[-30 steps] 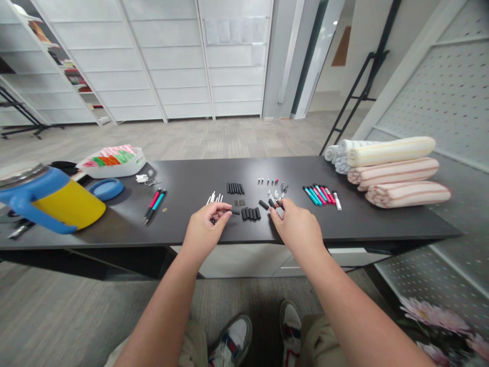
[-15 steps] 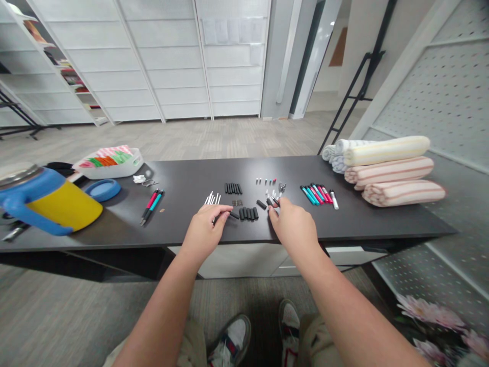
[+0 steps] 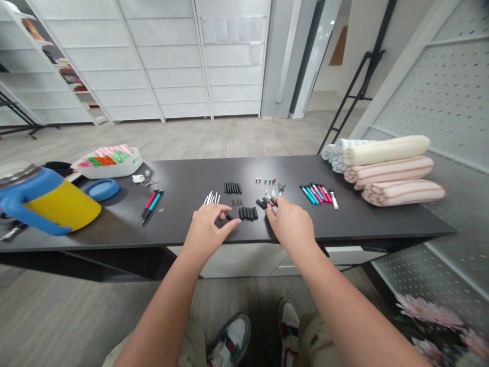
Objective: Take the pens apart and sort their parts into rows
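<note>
My left hand (image 3: 208,225) is over the front of the dark table, thumb stretched away from the fingers. A short black pen tube (image 3: 229,217) lies between its thumb and fingers, partly hidden. My right hand (image 3: 293,223) has thumb and forefinger closed at a black pen tube (image 3: 274,202), beside a few similar tubes (image 3: 261,204). Thick black tubes (image 3: 248,213) lie in a row between the hands. Behind them are small metal springs (image 3: 237,202) and a row of slimmer black tubes (image 3: 233,188). White refills (image 3: 212,198) lie just beyond my left hand.
Small coloured caps (image 3: 266,181) and metal clips (image 3: 281,187) lie near the middle. Teal, red and white barrels (image 3: 319,194) are to the right, before rolled towels (image 3: 393,173). At left are two pens (image 3: 152,206), a blue lid (image 3: 101,189), a yellow-blue jug (image 3: 49,201) and a white basket (image 3: 132,165).
My left thumb has opened away from the fingers, loosening around the black tube. My right hand has shifted slightly left, and the black tubes by its fingertips sit closer together.
</note>
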`<action>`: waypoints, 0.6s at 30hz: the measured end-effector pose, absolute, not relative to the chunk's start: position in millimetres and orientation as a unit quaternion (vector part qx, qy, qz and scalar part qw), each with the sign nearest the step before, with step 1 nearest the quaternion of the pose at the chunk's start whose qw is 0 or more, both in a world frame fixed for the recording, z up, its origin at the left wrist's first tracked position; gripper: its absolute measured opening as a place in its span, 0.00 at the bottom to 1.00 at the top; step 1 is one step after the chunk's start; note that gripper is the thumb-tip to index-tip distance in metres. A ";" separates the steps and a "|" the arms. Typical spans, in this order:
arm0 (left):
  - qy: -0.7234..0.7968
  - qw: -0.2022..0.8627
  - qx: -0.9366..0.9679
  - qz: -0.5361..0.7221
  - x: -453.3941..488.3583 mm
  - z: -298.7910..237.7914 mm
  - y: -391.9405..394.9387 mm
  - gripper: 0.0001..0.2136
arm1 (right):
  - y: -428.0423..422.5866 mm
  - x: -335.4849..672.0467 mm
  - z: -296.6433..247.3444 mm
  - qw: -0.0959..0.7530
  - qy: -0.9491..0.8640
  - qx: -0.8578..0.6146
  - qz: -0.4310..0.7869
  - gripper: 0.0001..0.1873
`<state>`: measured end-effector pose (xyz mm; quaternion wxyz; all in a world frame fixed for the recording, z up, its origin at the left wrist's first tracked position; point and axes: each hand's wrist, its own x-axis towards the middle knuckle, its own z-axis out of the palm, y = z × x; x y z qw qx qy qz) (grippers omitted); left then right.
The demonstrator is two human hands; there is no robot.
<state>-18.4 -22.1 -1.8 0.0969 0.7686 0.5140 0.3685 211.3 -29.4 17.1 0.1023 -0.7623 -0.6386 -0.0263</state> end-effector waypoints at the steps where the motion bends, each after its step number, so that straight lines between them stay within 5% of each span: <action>1: 0.513 0.098 0.773 0.361 -18.1 -1.8 -22.0 0.14 | -28.9 210.9 16.9 0.103 -0.640 -0.761 -0.026 0.18; 10: 0.466 0.105 0.812 0.334 -19.1 -1.1 -20.4 0.02 | -29.1 209.7 15.7 0.117 -0.662 -0.740 -0.032 0.18; 18: 0.445 0.121 0.811 0.360 -20.0 -4.6 -18.6 0.05 | -27.5 206.7 19.1 0.101 -0.659 -0.746 -0.013 0.22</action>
